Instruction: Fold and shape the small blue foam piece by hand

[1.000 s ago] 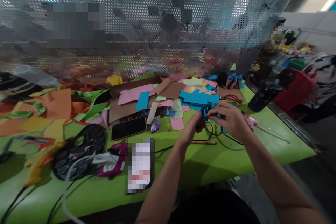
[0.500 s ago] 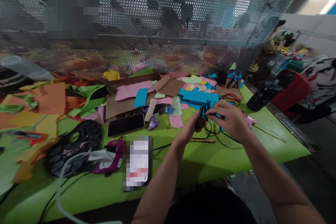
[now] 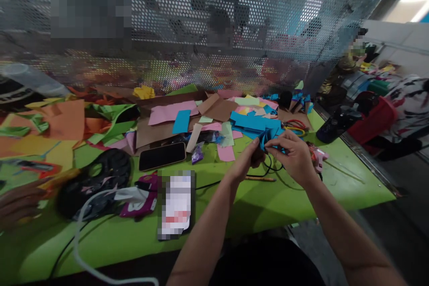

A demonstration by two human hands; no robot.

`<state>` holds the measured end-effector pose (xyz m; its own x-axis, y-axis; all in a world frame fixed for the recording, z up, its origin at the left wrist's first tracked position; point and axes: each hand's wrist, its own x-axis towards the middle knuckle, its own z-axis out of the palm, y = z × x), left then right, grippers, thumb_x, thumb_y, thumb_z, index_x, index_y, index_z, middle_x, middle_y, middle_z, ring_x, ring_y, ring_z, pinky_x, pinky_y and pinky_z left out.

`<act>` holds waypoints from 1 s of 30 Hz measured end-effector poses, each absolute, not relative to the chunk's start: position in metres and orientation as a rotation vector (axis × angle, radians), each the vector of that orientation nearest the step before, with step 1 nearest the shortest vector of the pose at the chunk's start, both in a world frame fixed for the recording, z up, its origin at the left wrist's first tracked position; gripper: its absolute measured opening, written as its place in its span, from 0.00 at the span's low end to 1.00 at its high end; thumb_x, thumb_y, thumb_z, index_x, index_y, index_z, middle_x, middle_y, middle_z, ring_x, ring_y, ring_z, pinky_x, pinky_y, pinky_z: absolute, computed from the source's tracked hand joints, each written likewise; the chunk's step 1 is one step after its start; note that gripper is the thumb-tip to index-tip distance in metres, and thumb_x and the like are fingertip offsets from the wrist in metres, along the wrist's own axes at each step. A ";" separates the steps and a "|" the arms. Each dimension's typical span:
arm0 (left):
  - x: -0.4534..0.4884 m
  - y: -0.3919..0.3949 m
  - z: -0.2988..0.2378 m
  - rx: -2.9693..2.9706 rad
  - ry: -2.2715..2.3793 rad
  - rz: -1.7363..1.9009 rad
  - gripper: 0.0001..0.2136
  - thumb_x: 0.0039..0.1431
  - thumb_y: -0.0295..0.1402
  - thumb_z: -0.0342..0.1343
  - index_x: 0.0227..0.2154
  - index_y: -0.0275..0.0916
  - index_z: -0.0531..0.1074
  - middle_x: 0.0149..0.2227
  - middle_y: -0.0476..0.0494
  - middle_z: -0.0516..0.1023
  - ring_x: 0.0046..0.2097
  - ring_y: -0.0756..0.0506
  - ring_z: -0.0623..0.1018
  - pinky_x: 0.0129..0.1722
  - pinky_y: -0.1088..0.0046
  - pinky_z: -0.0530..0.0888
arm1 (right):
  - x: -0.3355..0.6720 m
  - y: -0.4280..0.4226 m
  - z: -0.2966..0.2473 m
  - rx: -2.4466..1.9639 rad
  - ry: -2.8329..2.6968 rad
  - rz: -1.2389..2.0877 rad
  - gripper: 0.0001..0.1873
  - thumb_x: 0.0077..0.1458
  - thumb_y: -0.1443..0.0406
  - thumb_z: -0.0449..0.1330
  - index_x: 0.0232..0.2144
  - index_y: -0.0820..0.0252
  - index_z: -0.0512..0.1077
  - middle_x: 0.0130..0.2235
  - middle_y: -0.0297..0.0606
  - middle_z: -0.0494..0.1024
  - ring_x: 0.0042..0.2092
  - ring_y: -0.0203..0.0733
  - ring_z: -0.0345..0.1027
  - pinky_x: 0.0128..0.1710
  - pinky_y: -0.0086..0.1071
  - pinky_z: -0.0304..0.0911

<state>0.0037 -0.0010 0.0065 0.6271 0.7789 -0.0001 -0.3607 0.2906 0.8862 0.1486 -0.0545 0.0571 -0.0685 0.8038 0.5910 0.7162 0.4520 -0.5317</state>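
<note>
My left hand [image 3: 250,158] pinches a folded strip of blue paper [image 3: 263,140] between thumb and fingers, above the green table. My right hand [image 3: 292,154] has its fingers closed on the other side of the same blue paper; its fingertips hide part of the fold. Just behind my hands lies a stack of cut blue paper [image 3: 253,120]. To the right of the stack are scissors [image 3: 295,126] with red and yellow handles. Below my hands a thin wooden stick or pencil [image 3: 261,179] and a black cable [image 3: 208,184] rest on the table.
A phone [image 3: 162,157], a second phone [image 3: 176,205], a purple tissue pack [image 3: 140,201] and a black palette-like tray [image 3: 97,178] lie to the left. Another person's hand [image 3: 20,201] is at the far left. A dark bottle [image 3: 335,125] stands right; a perforated metal screen [image 3: 187,31] rises behind.
Another person's hand has come in at the far left and now covers the yellow tool there. My hands keep hold of the blue paper, with only slight movement.
</note>
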 end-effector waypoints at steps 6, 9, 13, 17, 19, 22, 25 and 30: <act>0.004 -0.002 0.010 0.991 0.489 0.816 0.30 0.50 0.63 0.52 0.19 0.41 0.51 0.18 0.57 0.46 0.21 0.54 0.54 0.20 0.76 0.47 | 0.153 -0.055 0.059 -1.282 -1.862 0.181 0.05 0.57 0.67 0.62 0.34 0.56 0.78 0.30 0.35 0.69 0.33 0.39 0.66 0.33 0.31 0.62; 0.005 -0.002 0.011 0.957 0.482 0.812 0.29 0.49 0.62 0.54 0.20 0.40 0.52 0.19 0.57 0.47 0.20 0.55 0.54 0.20 0.76 0.46 | 0.156 -0.053 0.060 -1.281 -1.908 0.193 0.05 0.58 0.67 0.61 0.35 0.57 0.78 0.31 0.35 0.70 0.33 0.38 0.66 0.33 0.31 0.63; 0.004 -0.003 0.011 0.934 0.480 0.806 0.29 0.48 0.62 0.55 0.20 0.40 0.53 0.19 0.57 0.47 0.21 0.55 0.56 0.20 0.77 0.46 | 0.160 -0.053 0.064 -1.263 -1.990 0.182 0.05 0.58 0.68 0.61 0.35 0.57 0.77 0.32 0.36 0.71 0.34 0.39 0.67 0.34 0.31 0.63; 0.004 -0.002 0.009 0.928 0.467 0.790 0.28 0.50 0.60 0.55 0.21 0.40 0.53 0.19 0.57 0.48 0.21 0.55 0.55 0.19 0.77 0.47 | 0.161 -0.054 0.070 -1.238 -2.068 0.143 0.05 0.57 0.67 0.60 0.35 0.57 0.77 0.31 0.36 0.71 0.34 0.39 0.67 0.33 0.31 0.62; 0.004 -0.002 0.008 0.919 0.451 0.792 0.27 0.51 0.59 0.55 0.21 0.40 0.52 0.19 0.57 0.47 0.20 0.56 0.53 0.19 0.78 0.47 | 0.162 -0.054 0.071 -1.237 -2.084 0.126 0.05 0.56 0.67 0.61 0.36 0.57 0.77 0.31 0.36 0.70 0.33 0.39 0.66 0.33 0.31 0.62; 0.005 -0.001 0.005 0.900 0.423 0.792 0.27 0.52 0.58 0.56 0.21 0.41 0.50 0.19 0.58 0.45 0.20 0.56 0.52 0.19 0.78 0.46 | 0.162 -0.052 0.070 -1.245 -2.093 0.099 0.03 0.56 0.65 0.63 0.35 0.56 0.77 0.32 0.36 0.70 0.35 0.40 0.66 0.34 0.32 0.62; 0.005 0.000 0.004 0.901 0.405 0.786 0.27 0.52 0.57 0.55 0.21 0.41 0.49 0.19 0.58 0.44 0.20 0.56 0.51 0.19 0.78 0.45 | 0.163 -0.049 0.067 -1.241 -2.113 0.078 0.02 0.57 0.65 0.63 0.33 0.56 0.76 0.32 0.36 0.70 0.36 0.40 0.67 0.36 0.32 0.61; 0.004 -0.001 0.003 0.894 0.416 0.777 0.27 0.52 0.57 0.55 0.21 0.41 0.51 0.19 0.58 0.45 0.20 0.56 0.52 0.19 0.78 0.45 | 0.163 -0.048 0.067 -1.244 -2.142 0.050 0.02 0.57 0.65 0.62 0.32 0.56 0.75 0.32 0.37 0.71 0.36 0.42 0.67 0.36 0.33 0.61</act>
